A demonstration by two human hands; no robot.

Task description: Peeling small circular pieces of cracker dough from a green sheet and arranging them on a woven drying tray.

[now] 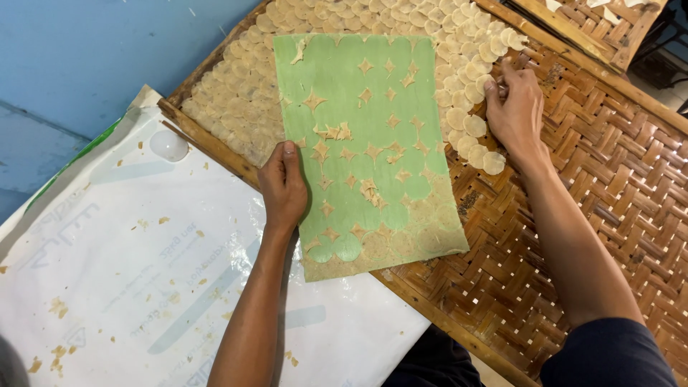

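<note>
Green sheet (373,143) (white sack (143,287) beside)

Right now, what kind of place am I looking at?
Probably a small home-style cracker workshop. A woven bamboo drying tray is covered with thin pale dough discs, a green sheet carries leftover dough scraps, and a white plastic sack is spread out beside it.

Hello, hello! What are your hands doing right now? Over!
Left hand holding green sheet by its edge. Right hand touching pale round discs on woven bamboo tray. Nothing in the way.
</note>
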